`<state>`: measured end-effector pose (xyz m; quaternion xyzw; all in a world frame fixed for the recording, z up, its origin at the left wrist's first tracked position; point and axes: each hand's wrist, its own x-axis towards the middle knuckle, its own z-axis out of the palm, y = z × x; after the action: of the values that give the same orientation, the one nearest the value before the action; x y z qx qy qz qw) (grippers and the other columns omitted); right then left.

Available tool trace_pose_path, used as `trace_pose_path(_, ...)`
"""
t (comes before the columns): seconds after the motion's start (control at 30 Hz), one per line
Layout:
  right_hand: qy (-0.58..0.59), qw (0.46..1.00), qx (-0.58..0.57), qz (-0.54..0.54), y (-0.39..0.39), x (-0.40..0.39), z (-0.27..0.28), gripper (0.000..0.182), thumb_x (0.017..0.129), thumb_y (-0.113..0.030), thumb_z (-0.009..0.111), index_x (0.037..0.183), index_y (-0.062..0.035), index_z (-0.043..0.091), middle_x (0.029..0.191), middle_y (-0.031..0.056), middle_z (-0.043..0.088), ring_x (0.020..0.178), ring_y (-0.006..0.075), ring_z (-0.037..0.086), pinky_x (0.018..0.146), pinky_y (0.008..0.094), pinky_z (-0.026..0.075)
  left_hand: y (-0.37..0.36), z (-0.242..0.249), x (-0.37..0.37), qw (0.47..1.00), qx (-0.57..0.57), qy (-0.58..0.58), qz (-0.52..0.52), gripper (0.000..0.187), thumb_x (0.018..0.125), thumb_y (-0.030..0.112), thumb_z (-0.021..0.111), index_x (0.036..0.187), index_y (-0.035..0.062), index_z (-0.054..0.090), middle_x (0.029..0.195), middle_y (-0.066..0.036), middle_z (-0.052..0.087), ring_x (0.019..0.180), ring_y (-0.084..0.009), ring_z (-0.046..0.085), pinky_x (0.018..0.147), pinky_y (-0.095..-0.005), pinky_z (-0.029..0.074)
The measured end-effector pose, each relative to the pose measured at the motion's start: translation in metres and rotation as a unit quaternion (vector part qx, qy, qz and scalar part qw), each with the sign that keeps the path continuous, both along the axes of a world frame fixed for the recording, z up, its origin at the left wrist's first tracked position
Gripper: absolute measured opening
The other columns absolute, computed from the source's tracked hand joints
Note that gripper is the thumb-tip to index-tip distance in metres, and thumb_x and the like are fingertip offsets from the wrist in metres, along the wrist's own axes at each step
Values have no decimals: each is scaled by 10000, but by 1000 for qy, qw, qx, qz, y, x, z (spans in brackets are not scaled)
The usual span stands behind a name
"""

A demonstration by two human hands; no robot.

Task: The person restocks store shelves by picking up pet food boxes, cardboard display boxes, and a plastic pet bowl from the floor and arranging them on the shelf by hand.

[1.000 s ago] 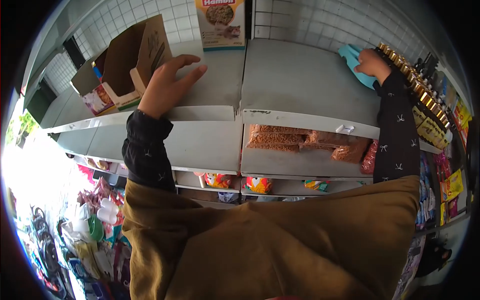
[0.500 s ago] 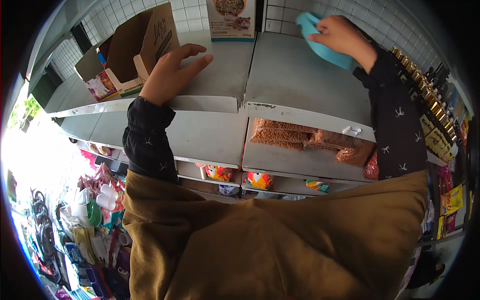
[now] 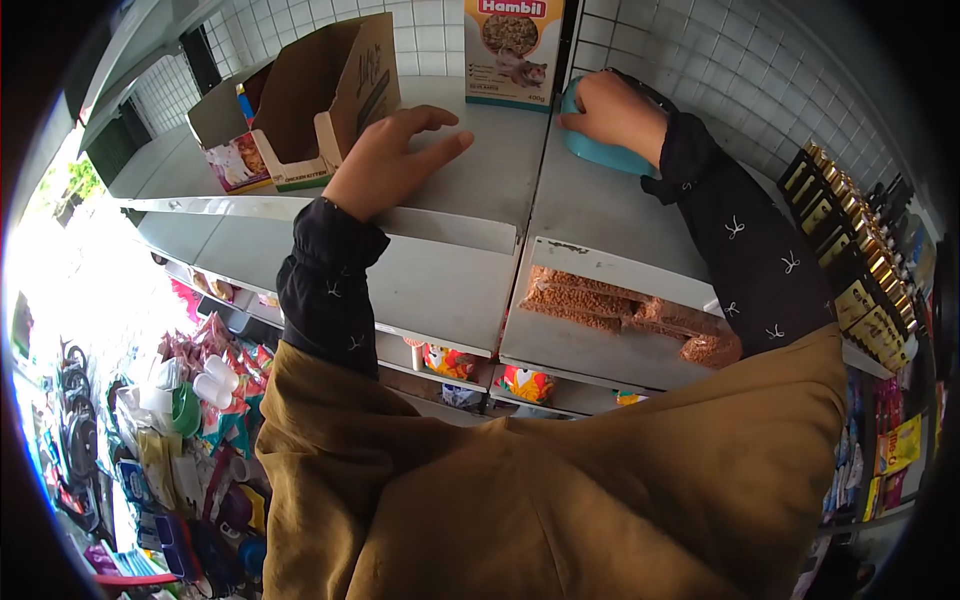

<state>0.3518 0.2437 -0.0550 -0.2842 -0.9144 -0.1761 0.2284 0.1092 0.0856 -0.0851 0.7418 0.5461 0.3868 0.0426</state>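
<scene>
My right hand (image 3: 618,116) is closed on a teal cloth-like piece (image 3: 605,153), pressed to the grey upper shelf (image 3: 470,165) near its wire back; motion and the hand hide much of it. To the left, my left hand (image 3: 400,160) hovers over the shelf's front part, empty, thumb and fingers apart. Just beyond it stands an open cardboard display box (image 3: 300,110) marked as chicken kitten food. An upright Hambil box (image 3: 515,60) with a hamster picture is at the back between my hands.
Bags of brown pellets (image 3: 590,300) lie on the shelf below. Gold-capped bottles in black boxes (image 3: 850,235) line the right side. Several packets and plastic goods (image 3: 200,400) crowd the lower left. The shelf's raised front lip (image 3: 450,228) runs before me.
My right hand has moved left and down across the shelf with the teal cloth-like piece, close to the Hambil box. My left hand keeps its pose; the view has shifted slightly.
</scene>
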Motion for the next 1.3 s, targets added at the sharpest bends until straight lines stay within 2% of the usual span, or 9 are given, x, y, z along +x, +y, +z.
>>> trace_pose_path(0.17,-61,986,-67,-139,-8,-8,39,420,760,-372,699,686,31,606,517,156,493,487,295,498,517,399,423,0,0,1,1000,20,-5,5,467,853,410,602,1084,4,604,1053,-164,635,982,-278,610,854,-333,466)
trace_pose_path(0.3,204,978,-4,-48,19,-11,44,456,769,-385,701,1063,-52,599,809,133,609,691,274,590,659,363,484,-2,1,2,1000,16,-19,8,464,850,405,608,1086,6,601,1058,-165,633,980,-277,611,842,-333,471)
trace_pose_path(0.4,241,969,23,58,24,-14,61,908,730,-237,725,1439,-131,168,1203,230,538,1084,327,550,898,412,445,-3,2,3,1000,6,-26,13,462,853,404,605,1089,7,598,1065,-169,629,977,-278,612,829,-337,477)
trace_pose_path(0.57,219,961,91,141,38,-22,86,717,694,-227,737,1311,-48,418,1115,222,580,982,345,590,838,414,471,-1,3,4,999,2,-34,21,432,840,364,632,1088,13,598,1052,-172,624,961,-297,610,830,-342,474)
trace_pose_path(0.7,147,961,170,161,68,-25,83,600,758,-344,715,1266,-151,461,1062,110,555,909,267,587,810,350,477,17,26,5,987,154,51,-1,404,821,315,661,1091,22,594,1030,-169,620,966,-314,596,834,-356,471)
trace_pose_path(0.8,190,968,81,145,52,-26,76,499,751,-264,722,1189,-149,514,1098,106,516,985,268,571,854,345,464,42,70,17,953,286,102,16,408,811,286,673,1117,36,573,1017,-166,616,987,-320,581,841,-367,467)
trace_pose_path(1.0,193,958,36,208,7,-21,74,468,744,-168,720,1151,-130,493,1099,94,506,986,278,574,838,341,471,98,94,11,905,401,125,64,555,767,260,730,1213,59,468,1029,-195,600,992,-309,591,819,-372,491)
trace_pose_path(1.13,203,943,65,256,-14,-12,55,487,739,-110,722,1144,-101,452,1129,99,500,990,284,571,834,340,475,83,85,14,968,238,19,-78,646,719,228,779,1231,66,419,1033,-167,593,937,-298,616,780,-357,516)
trace_pose_path(1.3,220,910,145,320,-16,-3,34,566,693,-25,746,1136,-69,397,1150,139,493,1022,302,550,838,354,477,58,67,21,946,312,47,-75,671,680,217,811,1200,66,414,1032,-126,600,862,-274,635,743,-335,530)
